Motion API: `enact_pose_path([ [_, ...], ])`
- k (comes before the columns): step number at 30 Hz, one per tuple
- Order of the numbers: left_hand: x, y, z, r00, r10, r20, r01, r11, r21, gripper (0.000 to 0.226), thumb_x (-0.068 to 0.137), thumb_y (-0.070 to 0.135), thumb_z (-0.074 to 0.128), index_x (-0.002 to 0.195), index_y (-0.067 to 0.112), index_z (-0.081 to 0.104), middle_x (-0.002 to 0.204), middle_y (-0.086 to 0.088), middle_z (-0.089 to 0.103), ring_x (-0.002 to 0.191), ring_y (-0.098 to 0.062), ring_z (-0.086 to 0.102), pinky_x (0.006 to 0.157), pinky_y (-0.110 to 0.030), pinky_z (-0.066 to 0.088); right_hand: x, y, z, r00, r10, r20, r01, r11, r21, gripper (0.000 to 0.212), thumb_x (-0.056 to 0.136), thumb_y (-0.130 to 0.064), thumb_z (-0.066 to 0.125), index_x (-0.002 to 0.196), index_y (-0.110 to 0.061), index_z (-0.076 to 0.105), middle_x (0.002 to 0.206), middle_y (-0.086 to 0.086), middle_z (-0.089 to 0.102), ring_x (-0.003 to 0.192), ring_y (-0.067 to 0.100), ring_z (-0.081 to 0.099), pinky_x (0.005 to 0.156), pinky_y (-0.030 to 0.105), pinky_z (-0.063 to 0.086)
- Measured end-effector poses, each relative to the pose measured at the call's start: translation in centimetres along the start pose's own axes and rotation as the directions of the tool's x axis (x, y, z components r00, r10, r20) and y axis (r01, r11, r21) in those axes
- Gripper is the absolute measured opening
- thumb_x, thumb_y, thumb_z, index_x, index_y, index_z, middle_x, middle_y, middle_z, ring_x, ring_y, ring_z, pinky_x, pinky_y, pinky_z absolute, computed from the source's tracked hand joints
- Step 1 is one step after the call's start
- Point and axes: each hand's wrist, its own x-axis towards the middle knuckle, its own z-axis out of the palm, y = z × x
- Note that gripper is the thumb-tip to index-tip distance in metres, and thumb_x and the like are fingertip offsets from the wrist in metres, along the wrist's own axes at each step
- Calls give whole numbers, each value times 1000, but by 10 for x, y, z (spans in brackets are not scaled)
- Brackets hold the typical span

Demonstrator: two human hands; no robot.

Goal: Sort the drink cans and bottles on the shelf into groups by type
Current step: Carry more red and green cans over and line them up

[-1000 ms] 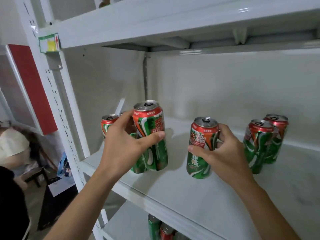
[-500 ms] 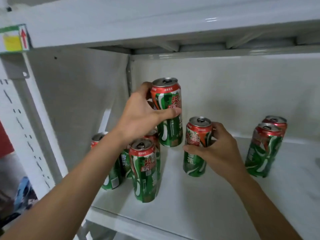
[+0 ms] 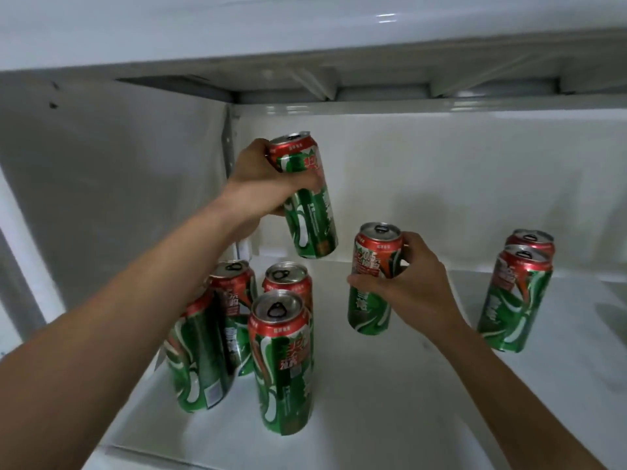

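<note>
My left hand grips a tall green-and-red can and holds it tilted in the air near the shelf's back left corner. My right hand is wrapped around a shorter green-and-red can that stands on the white shelf. Below the lifted can stands a cluster of several like cans at the left; my left forearm hides part of it. Two more such cans stand one behind the other at the right.
The shelf above hangs low over the cans. The left side wall and back wall close in the space. A steel upright runs down the back corner.
My left hand has lifted the tall can higher and further back, tilting it. My right hand has stayed on the shorter can. The view has moved closer to the shelf.
</note>
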Motion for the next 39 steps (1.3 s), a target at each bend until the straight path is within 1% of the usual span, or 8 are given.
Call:
enact_pose_path([
  [4,21,-15,-16,983,-98,154,50,955,293,53,58,23,92,104,23,66,91,1,77,83,-16,74,59,-30,60,12,2,18,998,26,54,-25,999,-19,80,53,-35,98,121,-33,54,102,-25,64,82,-20,61,63,3,46],
  [8,36,-34,-24,930,-219,295,38,856,516,64,58,30,93,110,24,57,109,-2,67,101,-21,65,76,-39,61,13,8,29,993,74,88,-71,997,-45,80,55,-31,98,119,-32,51,101,-23,63,85,-11,62,64,5,45],
  [12,43,-51,-20,877,-324,355,77,824,562,71,57,18,97,113,23,54,115,-2,61,102,-25,64,71,-47,66,6,12,37,990,96,100,-87,992,-93,80,56,-32,98,119,-32,49,97,-25,61,83,-11,59,59,2,45],
  [22,47,-74,-7,744,-500,443,3,666,746,57,71,16,94,117,9,61,113,-6,59,95,-23,65,66,-41,66,-12,14,35,986,130,105,-122,989,-80,74,61,-30,94,119,-31,48,100,-21,63,79,-14,62,57,0,46],
  [26,46,-75,-6,727,-515,455,-11,653,757,60,74,15,92,124,0,61,119,-12,59,94,-24,65,68,-44,66,-14,14,36,977,145,157,-138,989,-52,72,64,-27,92,119,-33,47,103,-16,66,82,-17,63,58,1,47],
  [31,49,-80,-10,721,-519,459,-25,643,766,59,72,16,93,121,2,63,118,-11,62,99,-26,67,70,-44,66,-19,12,29,965,158,209,-166,986,22,83,56,-46,90,126,-39,47,111,-18,66,94,-12,64,68,8,52],
  [35,53,-89,-16,740,-497,454,-35,646,763,62,73,24,93,123,12,59,113,-2,62,95,-20,67,79,-45,65,-25,18,21,940,188,283,-228,967,114,74,76,-16,84,124,-52,41,121,-15,64,106,-2,65,72,13,55],
  [39,54,-92,-20,740,-498,452,-21,655,756,67,73,29,93,128,18,55,120,-1,60,98,-21,67,81,-43,65,-30,17,11,969,163,187,-199,960,197,77,86,18,59,136,-36,38,133,-3,57,122,15,58,73,20,55],
])
